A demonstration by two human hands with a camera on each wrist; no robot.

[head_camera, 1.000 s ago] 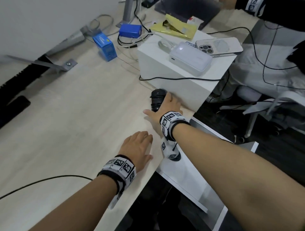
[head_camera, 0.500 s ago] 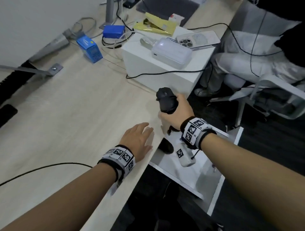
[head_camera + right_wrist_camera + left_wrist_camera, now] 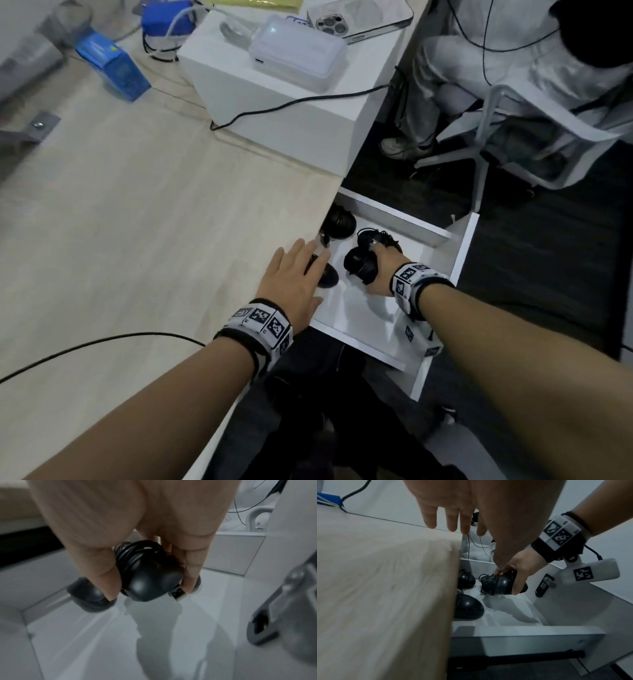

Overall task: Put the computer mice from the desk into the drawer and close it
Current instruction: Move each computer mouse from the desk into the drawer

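Thumb and fingers of the right hand (image 3: 383, 274) curl around a black mouse (image 3: 361, 265) with its cable wound round the body and a USB plug (image 3: 177, 594) sticking out, held low inside the open white drawer (image 3: 462, 250). The left hand (image 3: 294, 277) lies flat, fingers straight, on the desk (image 3: 137, 222) edge. Half a second ago the mouse was above the desk edge. Two more black mice (image 3: 467, 607) lie in the drawer.

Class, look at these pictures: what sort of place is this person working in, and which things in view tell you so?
Most likely an office workspace. A light wooden desk has a white pull-out drawer beneath it holding black computer mice; a phone and cables lie on a white box, and an office chair stands beside it.
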